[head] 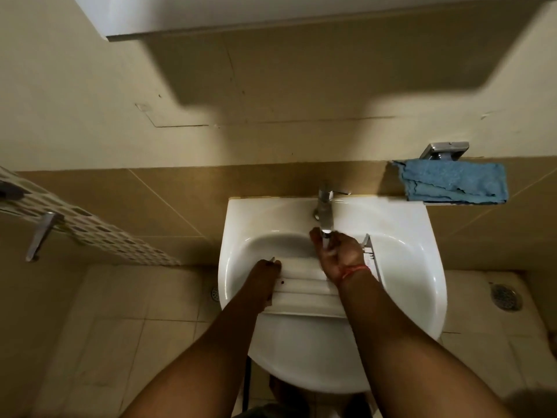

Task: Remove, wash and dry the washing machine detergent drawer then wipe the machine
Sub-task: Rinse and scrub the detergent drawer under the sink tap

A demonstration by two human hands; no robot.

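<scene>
Two hands over white sink (422, 267) (beige-tiled walls): left hand (266, 271) grasps detergent drawer (304, 292); right hand (337, 254) grip unclear.

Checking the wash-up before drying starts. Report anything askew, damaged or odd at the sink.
Nothing looks damaged. The detergent drawer lies across the sink basin, left hand steadying it, right hand under the tap. A crumpled blue cloth sits bunched on the wall shelf.
</scene>
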